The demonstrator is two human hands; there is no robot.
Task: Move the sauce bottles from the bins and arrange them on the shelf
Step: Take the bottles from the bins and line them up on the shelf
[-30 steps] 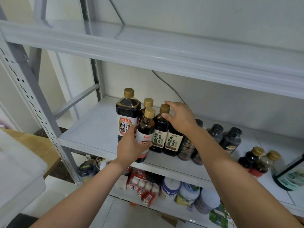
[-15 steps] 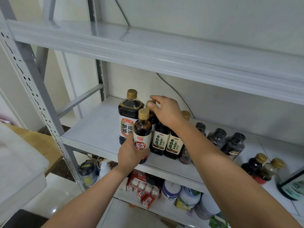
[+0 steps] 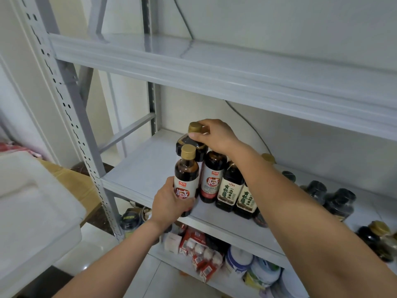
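The right hand has moved left off the smaller bottles' caps and now pinches the large bottle just under its gold cap, at centre frame. The left hand still grips the red-label bottle at the front edge of the shelf, just below.

Pale wall, glossy tiled floor.
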